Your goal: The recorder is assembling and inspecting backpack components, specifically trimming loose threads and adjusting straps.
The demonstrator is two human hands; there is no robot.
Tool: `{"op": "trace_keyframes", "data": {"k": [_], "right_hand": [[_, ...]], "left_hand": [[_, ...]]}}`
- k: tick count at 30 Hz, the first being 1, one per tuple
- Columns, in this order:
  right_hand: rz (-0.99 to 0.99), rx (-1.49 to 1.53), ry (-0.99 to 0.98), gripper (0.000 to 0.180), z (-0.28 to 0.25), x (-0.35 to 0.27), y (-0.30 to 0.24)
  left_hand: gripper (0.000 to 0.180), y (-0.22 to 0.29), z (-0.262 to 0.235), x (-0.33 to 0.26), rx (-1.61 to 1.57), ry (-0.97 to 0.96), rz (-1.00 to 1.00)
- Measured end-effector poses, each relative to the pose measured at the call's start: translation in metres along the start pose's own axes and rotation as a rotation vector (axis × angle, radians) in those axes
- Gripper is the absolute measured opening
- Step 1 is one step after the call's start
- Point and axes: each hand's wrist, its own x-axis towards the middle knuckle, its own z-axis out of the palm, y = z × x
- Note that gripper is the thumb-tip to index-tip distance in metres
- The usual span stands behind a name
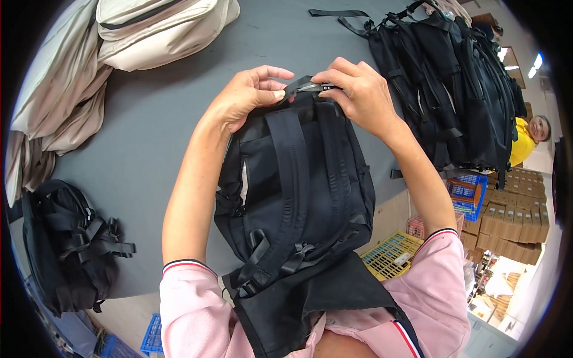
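Observation:
A black backpack [304,173] stands in front of me with its shoulder straps toward me, at the near edge of the grey table. At its top, my left hand [253,92] pinches the webbing carry handle [290,88] between thumb and forefinger, the other fingers loosely curled. My right hand [358,92] grips small metal thread snips [313,88], their blades pointing left against the handle. Whether the blades touch a thread is too small to tell.
Several black backpacks [441,89] are stacked at the right, and another black backpack [71,244] lies at the left edge. Beige bags [161,36] are piled at the far left. A yellow crate [391,253], cardboard boxes [516,215] and a person in yellow [524,143] are beyond the table's right side.

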Motion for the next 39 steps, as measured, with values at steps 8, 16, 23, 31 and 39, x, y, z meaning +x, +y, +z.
{"op": "trace_keyframes", "data": {"k": [8,16,23,31,39], "right_hand": [[-0.134,-0.052,0.046,0.019,0.007,0.003,-0.005],[-0.1,0.022,0.034,0.019,0.017,0.002,-0.006],[0.411,0.797,0.177,0.023,0.04,-0.001,0.0],[0.184,0.529,0.028,0.019,0.059,0.015,0.011],[0.483,0.234,-0.225,0.027,0.053,0.028,0.012]], "left_hand": [[0.043,-0.002,-0.002,-0.001,-0.043,0.003,-0.01],[0.04,-0.004,-0.006,0.0,-0.097,-0.015,-0.012],[0.041,-0.007,-0.005,0.002,-0.082,0.0,-0.005],[0.012,-0.014,0.009,0.006,0.339,0.351,0.09],[0.027,-0.054,0.05,0.012,1.05,0.735,0.458]]}}
